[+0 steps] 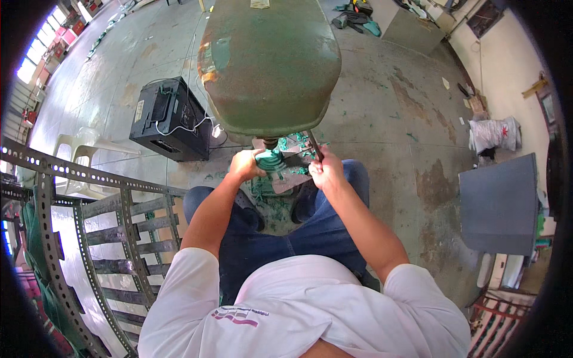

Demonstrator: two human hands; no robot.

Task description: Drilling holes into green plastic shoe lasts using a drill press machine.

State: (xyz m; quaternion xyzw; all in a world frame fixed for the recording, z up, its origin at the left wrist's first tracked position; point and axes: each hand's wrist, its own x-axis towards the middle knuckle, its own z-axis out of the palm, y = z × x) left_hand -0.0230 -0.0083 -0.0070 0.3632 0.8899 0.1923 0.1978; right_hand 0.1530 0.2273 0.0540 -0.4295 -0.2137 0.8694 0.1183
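The drill press head (268, 77), olive green with worn paint, hangs in front of me, its chuck (271, 143) showing just under the near edge. Beneath the chuck is a green, ringed, round workpiece (272, 162). My left hand (243, 166) grips its left side, fingers curled at the rim. On the other side, my right hand (328, 170) is closed round a dark lever (314, 146) that comes down from the head. Green shavings lie over the metal table plate (289, 181) and the floor below it. The bit's tip is hidden.
To the left stands a black speaker-like box (170, 119) with a white cable. A white plastic chair (83, 149) and a perforated metal rack (125, 232) are nearer on that side. At right are a dark grey panel (498, 204) and a white sack (495, 134).
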